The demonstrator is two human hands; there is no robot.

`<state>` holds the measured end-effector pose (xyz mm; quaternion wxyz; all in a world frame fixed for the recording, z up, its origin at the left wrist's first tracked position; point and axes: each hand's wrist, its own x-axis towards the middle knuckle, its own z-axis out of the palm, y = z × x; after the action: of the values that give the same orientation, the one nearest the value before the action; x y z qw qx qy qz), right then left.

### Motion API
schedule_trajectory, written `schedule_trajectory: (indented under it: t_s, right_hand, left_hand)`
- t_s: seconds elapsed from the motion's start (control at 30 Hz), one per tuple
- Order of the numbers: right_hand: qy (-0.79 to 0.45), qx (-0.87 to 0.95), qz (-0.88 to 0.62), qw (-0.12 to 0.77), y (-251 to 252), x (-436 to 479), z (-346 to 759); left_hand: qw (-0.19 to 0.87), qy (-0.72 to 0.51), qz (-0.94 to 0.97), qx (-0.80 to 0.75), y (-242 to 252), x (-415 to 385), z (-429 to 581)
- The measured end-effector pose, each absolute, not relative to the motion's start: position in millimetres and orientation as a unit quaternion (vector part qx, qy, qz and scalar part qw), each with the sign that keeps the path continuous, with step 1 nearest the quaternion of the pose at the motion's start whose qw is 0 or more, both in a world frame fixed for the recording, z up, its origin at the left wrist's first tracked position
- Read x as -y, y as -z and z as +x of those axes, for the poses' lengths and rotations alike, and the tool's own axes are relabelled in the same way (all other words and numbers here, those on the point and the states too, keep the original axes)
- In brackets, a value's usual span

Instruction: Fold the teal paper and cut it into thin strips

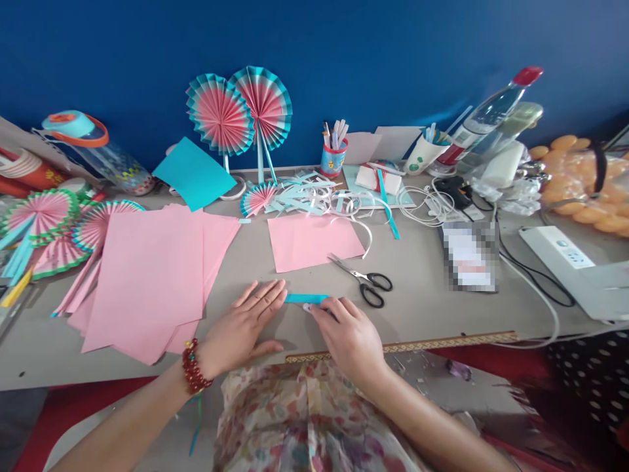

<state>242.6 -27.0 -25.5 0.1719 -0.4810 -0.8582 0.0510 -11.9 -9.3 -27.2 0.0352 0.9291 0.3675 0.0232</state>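
A narrow blue paper strip (305,298) lies on the table between my two hands. My left hand (248,321) rests flat at its left end, fingers stretched out and thumb apart, holding nothing. Over the strip's right end, my right hand (350,331) is closed with curled fingers. A small whitish tip (307,307) pokes out from under it beside the strip; the rest is hidden, so its kind cannot be made out. Black-handled scissors (366,278) lie spread just beyond my right hand, their blades touching a pink paper sheet (314,242).
Pink sheets (147,282) are stacked left, beside folded paper fans (39,216). Two round fans (260,108) stand at the back near paper scraps (309,193) and a pen cup (334,157). Right are a phone-like item (470,255), cables and a power strip (565,252).
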Motion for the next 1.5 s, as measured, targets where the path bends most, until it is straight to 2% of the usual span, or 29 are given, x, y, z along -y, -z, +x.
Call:
schedule_trajectory:
  t_s: [0.7,1.5]
  right_hand:
    - [-0.067,0.865,-0.468,0.168,27,24,235]
    - [-0.061,0.865,-0.469,0.168,30,23,229]
  left_hand:
    - [0.02,0.01,0.924,-0.381,33,12,-11]
    - [0.026,-0.006,0.921,-0.388,34,17,-26]
